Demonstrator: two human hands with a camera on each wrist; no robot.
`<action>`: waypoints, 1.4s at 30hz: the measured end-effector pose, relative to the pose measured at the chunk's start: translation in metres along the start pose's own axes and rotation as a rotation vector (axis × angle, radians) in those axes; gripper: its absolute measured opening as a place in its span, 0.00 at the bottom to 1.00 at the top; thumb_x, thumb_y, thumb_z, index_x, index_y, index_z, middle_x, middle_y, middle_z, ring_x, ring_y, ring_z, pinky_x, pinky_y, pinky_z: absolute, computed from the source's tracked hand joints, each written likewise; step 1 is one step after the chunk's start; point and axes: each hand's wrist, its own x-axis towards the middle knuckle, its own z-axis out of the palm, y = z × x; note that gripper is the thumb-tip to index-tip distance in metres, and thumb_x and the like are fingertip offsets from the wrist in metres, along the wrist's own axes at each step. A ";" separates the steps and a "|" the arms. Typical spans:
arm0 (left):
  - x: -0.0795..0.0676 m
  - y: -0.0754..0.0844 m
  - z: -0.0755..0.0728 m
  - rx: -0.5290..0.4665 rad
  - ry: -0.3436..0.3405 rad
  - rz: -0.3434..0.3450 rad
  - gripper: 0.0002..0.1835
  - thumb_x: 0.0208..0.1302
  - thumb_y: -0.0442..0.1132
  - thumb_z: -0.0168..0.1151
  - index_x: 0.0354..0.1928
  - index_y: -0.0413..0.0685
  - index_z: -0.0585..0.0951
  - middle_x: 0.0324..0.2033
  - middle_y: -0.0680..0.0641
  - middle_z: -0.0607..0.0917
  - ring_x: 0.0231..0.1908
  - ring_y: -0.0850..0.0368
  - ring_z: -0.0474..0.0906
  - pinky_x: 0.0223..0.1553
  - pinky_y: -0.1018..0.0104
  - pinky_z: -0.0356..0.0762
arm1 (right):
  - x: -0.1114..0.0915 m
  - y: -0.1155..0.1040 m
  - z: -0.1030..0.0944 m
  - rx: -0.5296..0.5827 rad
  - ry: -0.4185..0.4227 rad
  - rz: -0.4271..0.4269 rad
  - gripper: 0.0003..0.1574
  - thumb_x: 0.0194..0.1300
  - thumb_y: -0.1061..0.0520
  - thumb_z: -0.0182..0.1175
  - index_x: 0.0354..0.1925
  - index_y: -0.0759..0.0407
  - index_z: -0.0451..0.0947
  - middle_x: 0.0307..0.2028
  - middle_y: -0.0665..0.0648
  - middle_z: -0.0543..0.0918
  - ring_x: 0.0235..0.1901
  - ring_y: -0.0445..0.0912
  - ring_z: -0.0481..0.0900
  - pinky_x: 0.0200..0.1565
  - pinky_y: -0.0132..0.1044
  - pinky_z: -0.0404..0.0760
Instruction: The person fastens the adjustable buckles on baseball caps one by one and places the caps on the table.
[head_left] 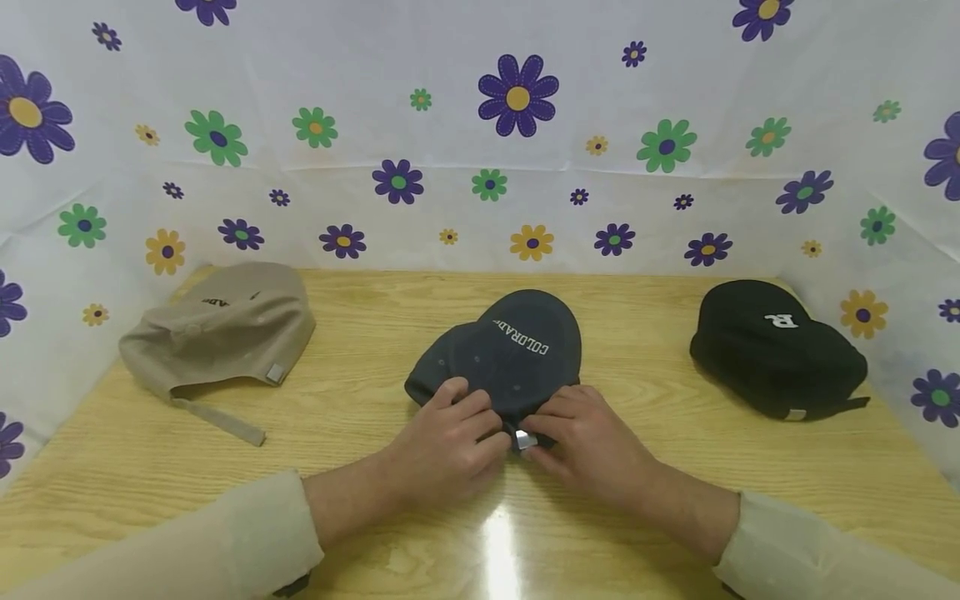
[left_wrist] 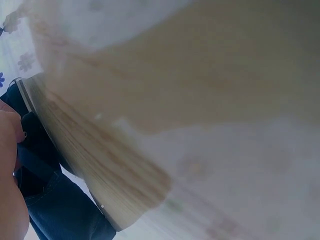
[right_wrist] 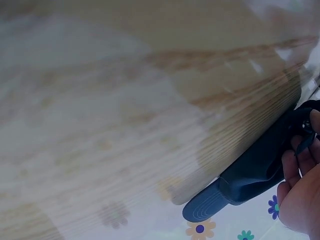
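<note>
A navy baseball cap point(head_left: 517, 342) with white COLORADO lettering sits at the middle of the table, its back edge toward me. At that edge, a silver buckle point(head_left: 525, 439) shows on the cap's strap, between my two hands. My left hand point(head_left: 450, 442) pinches the strap side just left of the buckle, fingers curled against the cap. From the right, my right hand point(head_left: 596, 442) pinches the strap by the buckle with thumb and fingers. The dark strap end point(right_wrist: 305, 144) appears between the right fingers in the right wrist view. Both hands partly hide the strap.
A beige cap point(head_left: 247, 329) lies at the left, its loose strap point(head_left: 221, 422) stretched over the wooden table point(head_left: 360, 333). At the right is a black cap point(head_left: 772, 358) with a white letter R. A flower-printed cloth point(head_left: 450, 50) surrounds the table's back and sides.
</note>
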 end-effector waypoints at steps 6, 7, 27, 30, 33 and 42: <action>-0.005 0.005 -0.002 -0.017 -0.021 -0.014 0.05 0.61 0.39 0.57 0.28 0.52 0.80 0.26 0.55 0.81 0.33 0.55 0.72 0.48 0.55 0.66 | -0.002 -0.004 0.003 0.011 -0.010 0.004 0.15 0.54 0.50 0.76 0.40 0.52 0.87 0.38 0.46 0.86 0.43 0.42 0.80 0.48 0.41 0.75; -0.005 0.006 -0.002 -0.017 -0.021 -0.013 0.06 0.62 0.39 0.56 0.28 0.52 0.80 0.26 0.55 0.81 0.33 0.55 0.72 0.48 0.55 0.66 | -0.002 -0.004 0.003 0.017 -0.014 0.008 0.15 0.54 0.50 0.75 0.40 0.52 0.87 0.38 0.46 0.86 0.43 0.42 0.80 0.49 0.42 0.75; 0.002 -0.004 0.003 0.029 0.013 0.024 0.09 0.65 0.36 0.54 0.27 0.51 0.79 0.26 0.55 0.82 0.31 0.56 0.73 0.46 0.56 0.67 | 0.002 0.005 -0.001 0.147 -0.041 0.086 0.16 0.54 0.53 0.76 0.42 0.56 0.88 0.37 0.48 0.88 0.42 0.43 0.81 0.47 0.43 0.76; 0.001 -0.004 0.002 0.019 0.014 0.011 0.09 0.65 0.36 0.53 0.27 0.51 0.79 0.26 0.55 0.82 0.31 0.56 0.72 0.46 0.56 0.67 | 0.002 0.005 0.001 0.184 -0.028 0.097 0.16 0.53 0.54 0.76 0.42 0.56 0.88 0.37 0.48 0.88 0.41 0.42 0.81 0.47 0.43 0.76; 0.000 -0.004 0.002 0.012 0.017 0.005 0.09 0.64 0.36 0.54 0.27 0.51 0.80 0.26 0.55 0.82 0.31 0.56 0.72 0.46 0.56 0.67 | 0.002 0.005 0.001 0.202 -0.021 0.105 0.16 0.53 0.55 0.76 0.41 0.56 0.88 0.36 0.48 0.88 0.41 0.42 0.81 0.47 0.43 0.76; 0.007 -0.003 0.007 -0.015 -0.012 0.002 0.05 0.61 0.37 0.59 0.28 0.50 0.81 0.27 0.54 0.83 0.32 0.55 0.73 0.47 0.55 0.67 | 0.000 0.009 -0.003 0.174 -0.046 0.134 0.17 0.54 0.53 0.76 0.43 0.56 0.88 0.39 0.47 0.88 0.43 0.42 0.81 0.50 0.44 0.76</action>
